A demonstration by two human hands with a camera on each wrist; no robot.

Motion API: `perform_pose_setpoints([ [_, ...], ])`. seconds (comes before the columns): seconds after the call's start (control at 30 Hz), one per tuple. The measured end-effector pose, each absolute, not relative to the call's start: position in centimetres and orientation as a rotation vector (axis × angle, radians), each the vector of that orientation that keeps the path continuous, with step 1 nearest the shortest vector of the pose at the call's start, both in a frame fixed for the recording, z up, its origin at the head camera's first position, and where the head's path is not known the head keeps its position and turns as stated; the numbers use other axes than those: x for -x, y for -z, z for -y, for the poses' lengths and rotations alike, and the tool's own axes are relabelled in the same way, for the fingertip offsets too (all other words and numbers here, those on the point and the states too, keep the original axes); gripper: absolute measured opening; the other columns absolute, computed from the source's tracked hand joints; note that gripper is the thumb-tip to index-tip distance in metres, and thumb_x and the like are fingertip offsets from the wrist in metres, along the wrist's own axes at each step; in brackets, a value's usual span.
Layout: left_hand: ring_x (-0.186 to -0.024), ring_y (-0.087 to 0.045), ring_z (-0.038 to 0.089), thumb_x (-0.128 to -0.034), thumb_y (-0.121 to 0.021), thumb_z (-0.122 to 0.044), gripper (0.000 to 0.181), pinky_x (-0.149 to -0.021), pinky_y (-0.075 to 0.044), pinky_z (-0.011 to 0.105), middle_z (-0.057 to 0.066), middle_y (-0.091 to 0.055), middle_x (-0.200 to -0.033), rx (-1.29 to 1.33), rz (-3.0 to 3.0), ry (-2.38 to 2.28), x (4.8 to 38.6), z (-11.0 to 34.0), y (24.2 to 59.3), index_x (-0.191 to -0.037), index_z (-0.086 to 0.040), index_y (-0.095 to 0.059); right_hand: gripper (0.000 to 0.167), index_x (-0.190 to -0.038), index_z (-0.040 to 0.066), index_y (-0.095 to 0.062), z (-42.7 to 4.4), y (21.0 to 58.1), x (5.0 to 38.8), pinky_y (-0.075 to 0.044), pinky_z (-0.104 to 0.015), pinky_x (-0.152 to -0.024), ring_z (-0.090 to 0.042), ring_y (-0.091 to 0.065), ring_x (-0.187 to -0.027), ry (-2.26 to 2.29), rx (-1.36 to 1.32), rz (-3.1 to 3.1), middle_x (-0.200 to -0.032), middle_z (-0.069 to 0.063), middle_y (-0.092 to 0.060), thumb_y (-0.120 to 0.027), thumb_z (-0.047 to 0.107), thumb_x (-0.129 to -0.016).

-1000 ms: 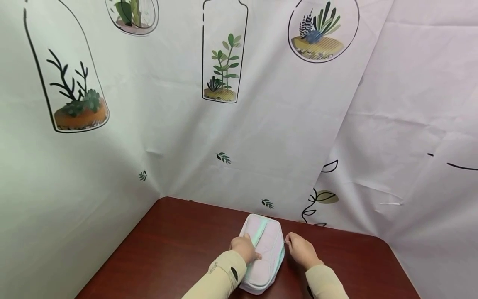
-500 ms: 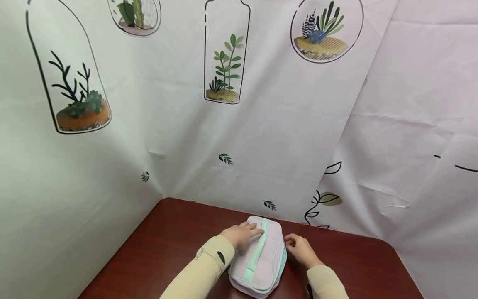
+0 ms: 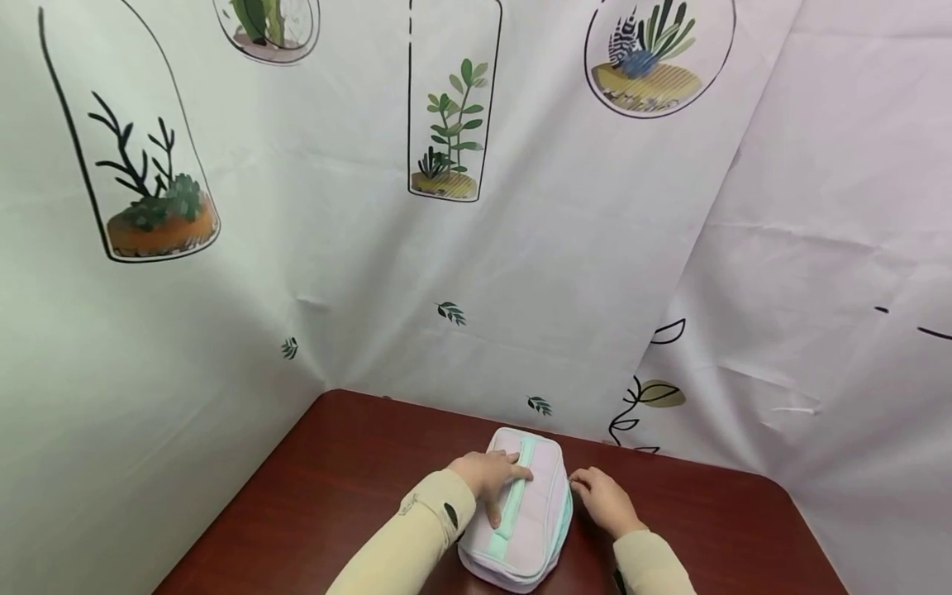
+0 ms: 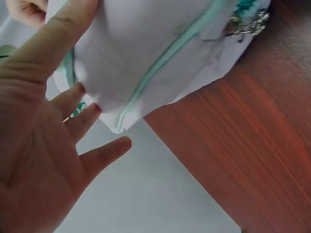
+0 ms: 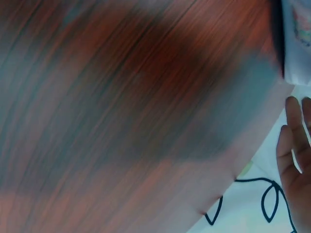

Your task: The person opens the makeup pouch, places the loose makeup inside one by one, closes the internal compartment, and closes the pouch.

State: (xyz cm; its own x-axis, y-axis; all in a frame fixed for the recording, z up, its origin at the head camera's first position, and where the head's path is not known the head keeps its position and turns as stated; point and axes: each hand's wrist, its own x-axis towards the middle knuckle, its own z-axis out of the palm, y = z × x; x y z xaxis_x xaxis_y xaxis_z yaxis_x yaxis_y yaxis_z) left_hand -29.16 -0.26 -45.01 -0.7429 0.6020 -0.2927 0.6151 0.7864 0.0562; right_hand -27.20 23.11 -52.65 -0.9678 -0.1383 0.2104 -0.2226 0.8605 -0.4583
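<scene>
A pale pink-lilac zipped pouch with mint-green piping and a mint strap lies on the table in the head view. My left hand rests on its top beside the strap, fingers spread. The left wrist view shows that hand at the pouch, with metal charms hanging from the pouch's side. At the pouch's right edge my right hand pinches what looks like a small zipper pull, mostly hidden by the fingertips. In the right wrist view only part of that hand shows, some fingers straight.
The dark red wooden table extends on both sides of the pouch. Behind it hangs a white curtain-like backdrop printed with plants in jars. A large blur covers much of the right wrist view.
My left hand has let go of its hold across the strap and lies spread on the pouch's upper left. The pouch has shifted slightly. My right hand stays at the right edge.
</scene>
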Motion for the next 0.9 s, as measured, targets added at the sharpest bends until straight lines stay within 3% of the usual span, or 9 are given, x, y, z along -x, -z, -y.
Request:
perform_pose_setpoints([
  [0.2,-0.109,-0.055,0.015,-0.0498,-0.088,-0.04,0.081,-0.087,-0.041,0.036,-0.012,-0.049,-0.133,-0.874,-2.814,0.013,28.6,0.4,45.4,-0.123,-0.037,-0.054,0.007,-0.082,0.02,-0.064,-23.5,52.4,26.8,-0.044,-0.034,-0.065,-0.008,-0.049,-0.071,-0.599,-0.312,2.854,-0.081,0.012,-0.05,-0.062,0.017,-0.087],
  [0.43,-0.114,-0.049,0.014,-0.052,-0.081,-0.058,0.077,-0.104,-0.028,0.035,-0.009,-0.06,-0.116,-0.985,-2.902,0.423,28.5,-0.1,45.7,-0.119,-0.028,-0.056,0.01,-0.082,0.023,-0.062,-23.5,52.4,26.7,-0.045,-0.04,-0.073,-0.015,-0.056,-0.084,-0.602,-0.349,2.888,-0.087,0.009,-0.055,-0.061,0.014,-0.088],
  [0.53,-0.113,-0.049,0.012,-0.0545,-0.079,-0.06,0.081,-0.104,-0.028,0.031,-0.006,-0.06,-0.116,-1.006,-2.893,0.536,28.5,-0.4,45.7,-0.123,-0.024,-0.055,0.01,-0.082,0.023,-0.062,-23.4,52.2,26.6,-0.045,-0.042,-0.076,-0.017,-0.057,-0.09,-0.608,-0.359,2.887,-0.09,0.009,-0.056,-0.061,0.015,-0.088],
  [0.67,-0.113,-0.051,0.013,-0.0554,-0.079,-0.059,0.082,-0.102,-0.03,0.029,-0.004,-0.06,-0.117,-0.95,-2.88,0.52,28.4,-0.5,45.7,-0.123,-0.021,-0.055,0.01,-0.082,0.025,-0.062,-23.3,52.1,26.4,-0.044,-0.039,-0.073,-0.012,-0.054,-0.082,-0.63,-0.378,2.905,-0.088,0.011,-0.054,-0.061,0.016,-0.088],
  [0.9,-0.103,-0.056,0.015,-0.0542,-0.073,-0.067,0.081,-0.095,-0.037,0.027,0.001,-0.065,-0.098,-0.846,-2.926,0.536,27.8,-1.0,45.8,-0.114,-0.015,-0.057,0.013,-0.083,0.026,-0.063,-23.1,51.9,26.0,-0.043,-0.033,-0.068,-0.004,-0.049,-0.075,-0.607,-0.461,2.894,-0.084,0.015,-0.051,-0.061,0.014,-0.088],
])
